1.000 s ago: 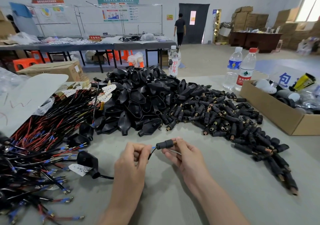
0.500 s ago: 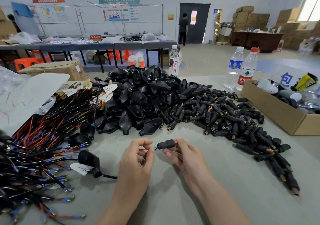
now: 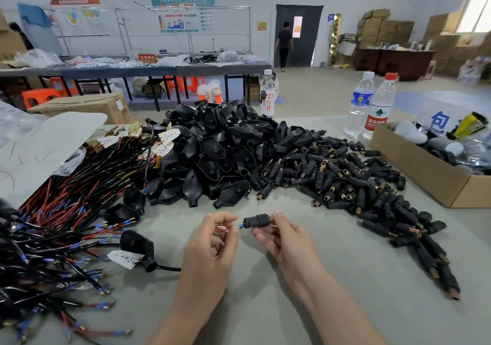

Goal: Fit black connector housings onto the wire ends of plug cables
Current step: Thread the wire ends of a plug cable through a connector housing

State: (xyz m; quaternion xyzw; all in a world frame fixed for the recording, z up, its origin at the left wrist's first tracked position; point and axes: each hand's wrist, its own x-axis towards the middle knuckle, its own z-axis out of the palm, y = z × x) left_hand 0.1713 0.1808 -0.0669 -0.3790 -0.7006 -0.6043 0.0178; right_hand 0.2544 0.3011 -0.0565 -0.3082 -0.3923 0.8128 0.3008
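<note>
Connector housing (image 3: 256,220) is pinched in my right hand (image 3: 287,241) just above the counter (image 3: 372,265). My left hand (image 3: 210,249) pinches the red wire (image 3: 221,228), blue tip at its mouth. Beyond lie heaped housings (image 3: 345,185), with plug cables (image 3: 66,212) to the left.

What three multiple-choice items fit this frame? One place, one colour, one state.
1. The two water bottles stand:
A on the floor
B on the table beside the cardboard box
C on a stool

2. The wire that the left hand pinches is:
A green
B yellow
C red

3. The right hand:
A lies flat on the table
B holds a black connector housing
C hangs idle

Key:
1 B, the bottles sit on the tabletop at the box's far corner.
2 C, a red loop shows at the fingertips.
3 B, thumb and fingers curl round the housing.
</note>
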